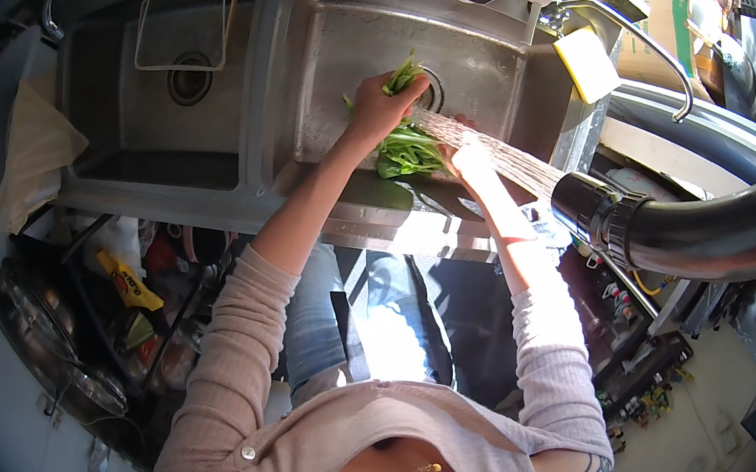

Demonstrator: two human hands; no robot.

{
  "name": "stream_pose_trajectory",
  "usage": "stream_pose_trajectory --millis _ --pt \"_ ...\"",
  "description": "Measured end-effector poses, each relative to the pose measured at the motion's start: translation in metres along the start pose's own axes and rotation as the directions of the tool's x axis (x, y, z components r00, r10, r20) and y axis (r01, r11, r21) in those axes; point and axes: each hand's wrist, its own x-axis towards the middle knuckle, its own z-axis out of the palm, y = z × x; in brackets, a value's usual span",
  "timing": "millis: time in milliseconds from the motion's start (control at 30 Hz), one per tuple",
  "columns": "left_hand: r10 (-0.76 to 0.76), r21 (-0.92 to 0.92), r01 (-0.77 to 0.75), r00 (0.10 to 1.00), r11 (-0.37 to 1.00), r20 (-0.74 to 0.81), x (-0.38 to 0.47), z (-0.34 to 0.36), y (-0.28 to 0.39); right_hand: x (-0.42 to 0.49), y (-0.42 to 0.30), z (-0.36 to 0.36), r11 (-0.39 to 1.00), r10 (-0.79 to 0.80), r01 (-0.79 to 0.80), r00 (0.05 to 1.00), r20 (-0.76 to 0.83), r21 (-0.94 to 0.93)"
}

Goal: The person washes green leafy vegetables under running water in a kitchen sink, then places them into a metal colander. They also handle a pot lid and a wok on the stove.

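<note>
Over the right basin of a stainless steel double sink (261, 180), my left hand (384, 109) is closed around the stems of a bunch of leafy greens (409, 153). The leaves hang down toward the near side of the basin. My right hand (461, 156) is at the right edge of the leaves, partly washed out by sunlight, so its fingers are hard to make out. A broad stream of water (495, 149) runs from the large metal spout (594, 207) at the right toward the greens and my hands. Part of the drain (433, 91) shows behind my left hand.
A wire rack (178, 67) stands in the left basin. Curved faucets are at the far left (50, 10) and back right (663, 51). A yellow and white sponge (587, 65) rests on the sink's back right corner. A shelf with pot lids (94, 390) is below left.
</note>
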Motion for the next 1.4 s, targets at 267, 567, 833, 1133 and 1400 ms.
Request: stream_pose_trajectory --millis 267,567,833,1133,1400 --pt "0.241 0.481 -0.435 0.878 0.761 0.414 0.004 -0.029 -0.006 0.045 -0.033 -0.07 0.94 0.087 -0.145 0.977 0.195 0.308" --pt "0.242 0.35 -0.287 0.956 0.892 0.167 -0.008 -0.032 -0.001 -0.001 -0.017 0.0 0.993 -0.039 0.036 0.999 -0.029 -0.116" --pt "0.3 0.344 -0.456 0.857 0.821 0.418 -0.01 -0.034 0.019 0.022 -0.03 -0.048 0.981 0.119 -0.16 0.944 0.309 0.111" --pt "0.301 0.099 -0.335 0.918 0.937 0.258 0.004 -0.022 0.001 0.076 -0.031 -0.09 0.352 0.196 -0.331 0.941 0.277 0.875" --pt "0.031 -0.342 0.0 0.996 0.94 0.086 -0.02 -0.071 0.008 0.026 0.011 0.05 0.786 0.064 0.02 0.992 0.113 -0.618"
